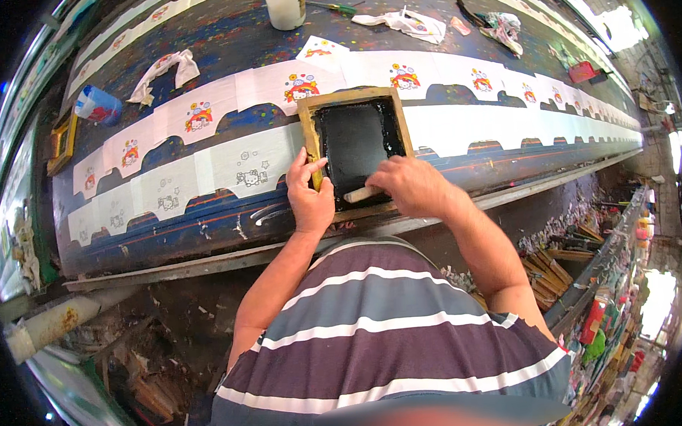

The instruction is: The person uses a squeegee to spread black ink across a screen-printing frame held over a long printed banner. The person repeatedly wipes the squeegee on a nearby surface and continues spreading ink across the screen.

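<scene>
The relation I would steer by is where the pale bar-shaped tool (361,194) lies inside the wooden frame (349,97): it is at the near end, with the frame's dark, wet-looking bed (351,140) stretching away from me beyond it. As far as I can see, the tool's long axis runs mostly crosswise, its exposed end pointing left and slightly toward me, while the frame is longer from near to far and leans a little. My right hand (414,185) is the nearer one to the tool, its fingers closed around the right end and hiding that part. My left hand (311,193) is clamped on the frame's left rail, thumb and fingers bent over the wood, just beside the bed. To the left lie white sheets with black outline drawings (249,167); to the right, unprinted white sheets (505,130). A row of colour-printed sheets (403,75) lies beyond, its middle close behind the far rail. The white bucket (285,8), crumpled cloth (413,25) and blue cup (98,105) are well apart from both hands, so I judge only the frame's raised rails hem the tool in.
</scene>
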A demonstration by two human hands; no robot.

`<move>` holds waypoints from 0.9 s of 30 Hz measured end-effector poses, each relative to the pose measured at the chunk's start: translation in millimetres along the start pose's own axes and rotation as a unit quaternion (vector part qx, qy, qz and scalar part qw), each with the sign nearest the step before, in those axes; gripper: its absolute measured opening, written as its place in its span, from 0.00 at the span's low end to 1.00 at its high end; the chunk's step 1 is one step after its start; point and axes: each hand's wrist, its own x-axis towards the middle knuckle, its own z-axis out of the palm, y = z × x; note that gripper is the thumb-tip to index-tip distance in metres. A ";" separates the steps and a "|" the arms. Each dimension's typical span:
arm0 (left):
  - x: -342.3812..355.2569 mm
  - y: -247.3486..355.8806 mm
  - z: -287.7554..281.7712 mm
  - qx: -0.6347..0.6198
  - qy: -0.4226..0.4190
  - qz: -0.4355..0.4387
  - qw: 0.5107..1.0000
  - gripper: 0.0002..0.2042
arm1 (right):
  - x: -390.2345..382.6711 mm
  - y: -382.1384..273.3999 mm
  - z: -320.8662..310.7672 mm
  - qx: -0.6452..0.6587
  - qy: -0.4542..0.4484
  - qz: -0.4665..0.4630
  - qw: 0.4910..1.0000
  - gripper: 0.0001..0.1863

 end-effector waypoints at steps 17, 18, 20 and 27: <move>9.5 -13.9 -10.6 -0.070 -0.041 -0.061 0.995 0.18 | 100.9 70.8 -4.7 -0.018 0.160 0.038 0.986 0.25; 9.7 -14.8 -10.1 -0.068 -0.039 -0.053 0.996 0.18 | 94.0 65.5 0.2 -0.016 0.152 0.045 0.987 0.25; 9.6 -16.4 -9.1 -0.075 -0.038 -0.049 0.995 0.18 | 75.9 52.4 10.5 -0.023 0.157 0.028 0.987 0.25; 5.9 -17.7 -5.0 -0.138 -0.032 -0.074 0.987 0.18 | 2.8 -12.6 43.0 -0.012 0.136 0.022 0.990 0.25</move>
